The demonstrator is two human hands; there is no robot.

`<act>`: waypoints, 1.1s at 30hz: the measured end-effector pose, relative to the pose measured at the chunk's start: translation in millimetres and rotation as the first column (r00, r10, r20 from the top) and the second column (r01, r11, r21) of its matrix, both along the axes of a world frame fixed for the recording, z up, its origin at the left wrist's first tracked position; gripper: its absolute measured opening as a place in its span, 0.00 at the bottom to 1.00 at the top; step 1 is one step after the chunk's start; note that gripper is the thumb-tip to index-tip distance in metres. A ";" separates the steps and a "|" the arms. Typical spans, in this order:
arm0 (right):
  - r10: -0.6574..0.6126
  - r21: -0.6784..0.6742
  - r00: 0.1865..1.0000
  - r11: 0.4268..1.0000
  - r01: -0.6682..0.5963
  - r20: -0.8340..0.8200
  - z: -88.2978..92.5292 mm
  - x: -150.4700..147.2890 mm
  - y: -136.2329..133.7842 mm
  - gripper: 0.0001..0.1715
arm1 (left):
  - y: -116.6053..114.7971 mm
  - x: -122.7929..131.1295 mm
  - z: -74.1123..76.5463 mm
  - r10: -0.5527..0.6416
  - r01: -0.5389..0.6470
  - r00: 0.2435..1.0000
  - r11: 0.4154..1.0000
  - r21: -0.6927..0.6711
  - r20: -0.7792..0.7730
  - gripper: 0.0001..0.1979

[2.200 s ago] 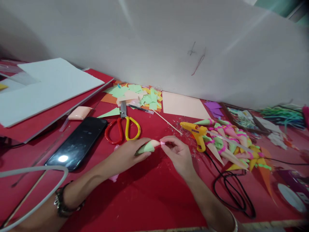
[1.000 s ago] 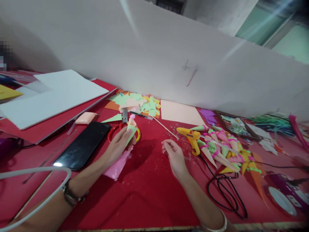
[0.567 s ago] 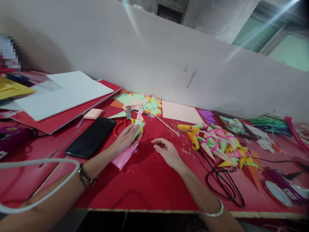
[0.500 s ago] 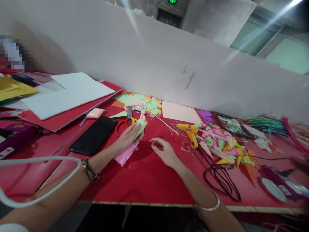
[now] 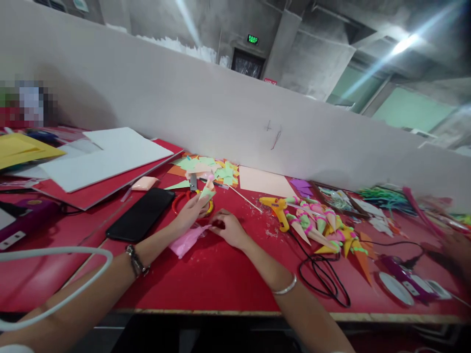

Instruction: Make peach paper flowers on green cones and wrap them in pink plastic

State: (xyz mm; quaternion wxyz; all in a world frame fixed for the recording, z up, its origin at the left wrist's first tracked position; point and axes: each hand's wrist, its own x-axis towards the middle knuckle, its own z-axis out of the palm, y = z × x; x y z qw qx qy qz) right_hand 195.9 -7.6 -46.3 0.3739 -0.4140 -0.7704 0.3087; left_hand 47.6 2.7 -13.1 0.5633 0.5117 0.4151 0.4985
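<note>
My left hand [image 5: 189, 214] is closed around a small rolled paper piece [image 5: 206, 192] in pale green and peach, with a pink tip on top. Below that hand a thin crinkled pink sheet [image 5: 186, 242] lies on the red table [image 5: 206, 289]. The fingers of my right hand [image 5: 231, 229] are pinched at the right-hand corner of this sheet. Scissors [image 5: 194, 183] with red and yellow handles are partly hidden behind my left hand. A yellow glue gun [image 5: 278, 211] rests to the right of my right hand.
Several decorated paper cones [image 5: 320, 220] lie beside the glue gun, with a black cable [image 5: 320, 277] coiled in front. A black phone [image 5: 142, 214] and white boards [image 5: 110, 157] are on the left. Paper scraps [image 5: 221, 169] lie near the wall. Another person's hand [image 5: 458, 250] shows far right.
My right hand has moved left to the pink sheet and taken its corner. My left hand still holds the rolled paper piece. The camera view has tilted up slightly.
</note>
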 end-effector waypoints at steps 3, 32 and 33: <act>-0.042 -0.034 0.995 0.999 0.039 -0.092 -1.1 5.2 -0.9 0.04 | -2.6 -0.3 1.5 -0.004 0.013 0.991 0.998 0.065 -0.131 0.16; -0.246 -0.194 0.812 0.967 0.166 -0.530 20.2 6.0 -6.6 0.04 | -3.9 1.8 -4.9 -0.169 0.164 0.946 0.986 -0.041 -0.276 0.16; -0.284 -0.230 0.774 0.956 0.183 -0.565 18.6 8.4 -3.9 0.06 | -4.1 1.8 -4.7 -0.159 0.154 0.947 0.987 -0.041 -0.278 0.16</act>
